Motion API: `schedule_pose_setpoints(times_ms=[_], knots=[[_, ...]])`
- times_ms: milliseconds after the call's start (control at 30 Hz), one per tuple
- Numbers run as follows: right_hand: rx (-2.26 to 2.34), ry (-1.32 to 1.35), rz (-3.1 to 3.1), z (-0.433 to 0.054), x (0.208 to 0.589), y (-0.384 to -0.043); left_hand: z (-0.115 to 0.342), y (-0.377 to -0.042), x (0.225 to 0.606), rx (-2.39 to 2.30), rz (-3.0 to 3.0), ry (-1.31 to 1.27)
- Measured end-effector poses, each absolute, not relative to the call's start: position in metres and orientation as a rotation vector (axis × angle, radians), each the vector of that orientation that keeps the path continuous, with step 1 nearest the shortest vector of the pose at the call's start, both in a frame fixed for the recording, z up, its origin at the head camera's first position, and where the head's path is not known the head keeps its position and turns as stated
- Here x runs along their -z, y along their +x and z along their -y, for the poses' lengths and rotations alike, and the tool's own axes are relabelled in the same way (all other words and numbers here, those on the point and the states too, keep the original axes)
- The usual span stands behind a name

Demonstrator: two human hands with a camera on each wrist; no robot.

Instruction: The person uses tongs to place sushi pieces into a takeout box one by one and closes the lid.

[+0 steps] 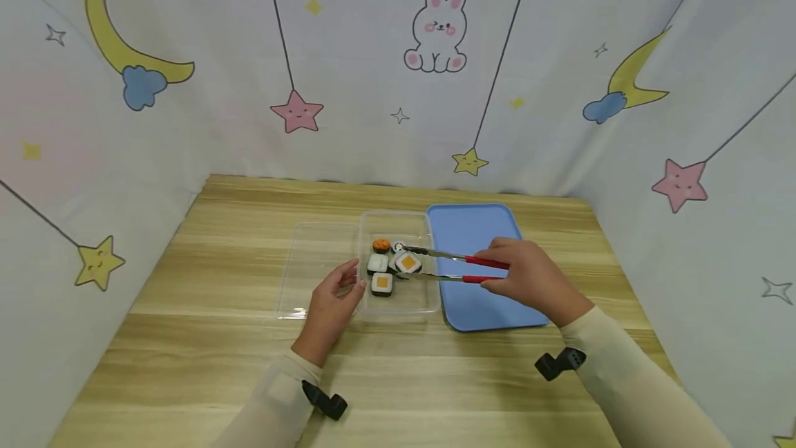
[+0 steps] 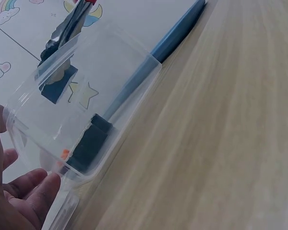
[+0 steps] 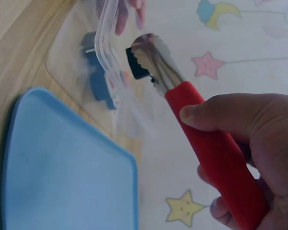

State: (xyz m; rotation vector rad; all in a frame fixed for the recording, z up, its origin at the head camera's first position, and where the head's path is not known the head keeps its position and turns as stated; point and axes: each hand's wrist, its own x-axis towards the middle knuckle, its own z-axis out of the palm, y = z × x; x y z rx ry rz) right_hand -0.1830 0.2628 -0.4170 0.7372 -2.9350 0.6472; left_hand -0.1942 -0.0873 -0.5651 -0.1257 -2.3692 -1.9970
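My right hand [image 1: 528, 275] grips red-handled metal tongs [image 3: 206, 148] near the grips. Between the tong tips is a sushi roll [image 1: 408, 263] with a yellow-orange square centre; the left wrist view shows it raised above the floor of a clear plastic container [image 1: 398, 308]. Inside that container sit several sushi pieces: one topped with orange [image 1: 381, 245], a white one [image 1: 377, 264], another with a square orange centre [image 1: 382, 284], and a small round roll [image 1: 399, 246]. My left hand [image 1: 332, 303] touches the container's left side, fingers loosely bent against the outer wall.
A blue tray [image 1: 491, 310] lies right of the container, under my right hand. To the left, a clear lid [image 1: 311, 247] lies flat on the wooden table [image 1: 218, 337]. A patterned white curtain [image 1: 367, 40] hangs behind and along both sides.
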Motion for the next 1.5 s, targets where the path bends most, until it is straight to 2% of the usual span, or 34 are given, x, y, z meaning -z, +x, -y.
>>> schedule_pose_setpoints(times_ms=[433, 767, 1500], knots=[[-0.242, 0.984, 3.015, -0.232, 0.398, -0.207, 0.087, -0.193, 0.566, 1.982, 2.366, -0.139], [-0.09, 0.987, 3.096, -0.217, 0.383, -0.214, 0.086, -0.192, 0.565, 1.983, 2.37, -0.129], [-0.082, 1.023, 3.087, -0.209, 0.389, -0.211, 0.087, -0.192, 0.565, 2.001, 2.361, -0.138]])
